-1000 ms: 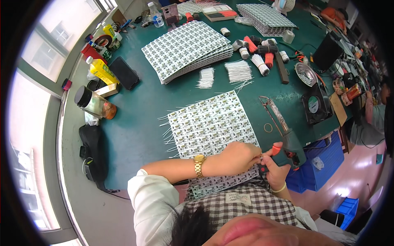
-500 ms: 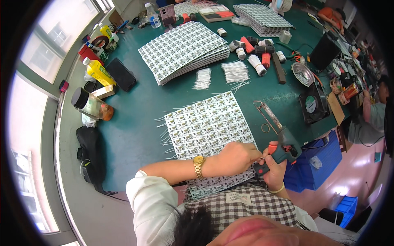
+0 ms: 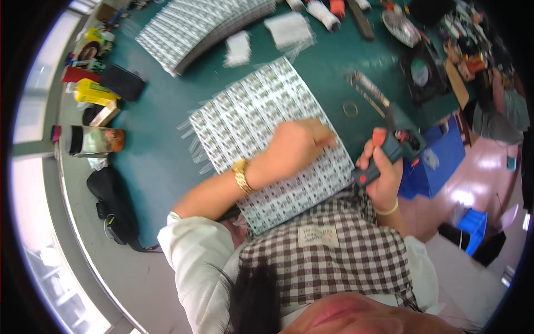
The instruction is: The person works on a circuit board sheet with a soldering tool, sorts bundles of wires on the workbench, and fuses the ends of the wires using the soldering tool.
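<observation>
A panel of small circuit boards (image 3: 233, 119) lies in front of me, with thin white wires (image 3: 196, 149) sticking out along its left edge. My left hand (image 3: 296, 147) hovers over the panel's middle right, its fingers pinched together. Whatever those fingertips hold is too small and blurred to make out. Just off the panel's right edge, my right hand (image 3: 384, 181) is wrapped round the handle of a dark pistol-shaped soldering gun (image 3: 401, 136) with an orange-red trigger. The gun's metal front end points away from me over the table.
Behind the panel are a tall stack of similar panels (image 3: 194, 30) and two piles of white wires (image 3: 289, 30). A metal bowl (image 3: 399, 29) and a black fan (image 3: 420, 72) sit at the right. A lidded jar (image 3: 94, 139) stands left. Below the right edge is a blue crate (image 3: 436, 158).
My left hand has moved away from my right hand, leftward over the panel. The right hand still grips the soldering gun. The whole view has shifted, so the far table is cut off.
</observation>
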Tool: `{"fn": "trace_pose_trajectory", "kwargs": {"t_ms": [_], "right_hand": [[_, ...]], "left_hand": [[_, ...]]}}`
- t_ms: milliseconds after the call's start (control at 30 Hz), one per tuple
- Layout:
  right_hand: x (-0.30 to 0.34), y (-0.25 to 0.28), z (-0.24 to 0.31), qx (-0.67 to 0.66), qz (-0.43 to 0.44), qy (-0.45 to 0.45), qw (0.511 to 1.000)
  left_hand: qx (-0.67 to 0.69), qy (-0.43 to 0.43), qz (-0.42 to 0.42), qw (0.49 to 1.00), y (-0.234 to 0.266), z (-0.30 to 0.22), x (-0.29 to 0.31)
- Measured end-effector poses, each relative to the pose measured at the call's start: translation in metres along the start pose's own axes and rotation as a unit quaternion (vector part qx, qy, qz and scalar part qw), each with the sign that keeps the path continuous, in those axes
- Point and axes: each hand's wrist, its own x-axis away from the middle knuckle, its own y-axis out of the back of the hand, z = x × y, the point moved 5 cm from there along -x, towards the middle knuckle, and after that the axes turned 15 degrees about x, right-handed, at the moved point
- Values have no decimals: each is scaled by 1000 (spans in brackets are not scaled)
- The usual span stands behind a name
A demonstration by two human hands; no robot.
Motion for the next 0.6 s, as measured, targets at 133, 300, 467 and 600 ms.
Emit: {"fn": "trace_pose_trajectory", "kwargs": {"t_ms": [133,300,467,600], "right_hand": [[6,11,2,40,-18,13,999],[22,16,-1,111,26,53,992],[38,24,-1,176,51,82,980],[48,30,-7,228,69,62,969]], "left_hand": [[21,95,20,995,9,13,-6],[3,93,6,996,3,28,-3],[-74,89,-8,993,-1,21,-1],[-123,128,5,984,-3,21,1]]}}
